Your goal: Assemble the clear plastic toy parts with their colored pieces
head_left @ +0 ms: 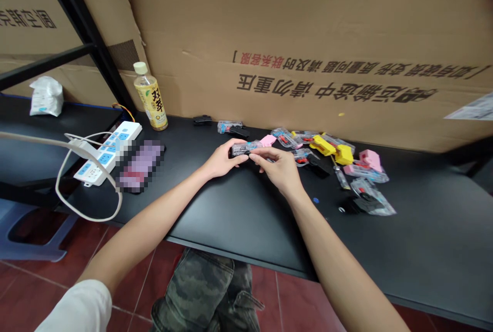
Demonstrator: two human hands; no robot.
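A small clear plastic piece with coloured parts inside and a pink end is held between my two hands over the black table. My left hand is closed around its left end. Pressed against its near side are the thumb and fingers of my right hand, partly hiding it. Something dark shows at the right fingertips, too small to name. Just right of my right hand lie similar clear plastic pieces, some with yellow parts or a pink part. Behind my hands is another clear piece with a black part.
A screwdriver lies among the pieces, near another clear piece with black parts. To the left are a blurred phone, a white power strip with cables, and a yellow drink bottle. Cardboard stands along the back.
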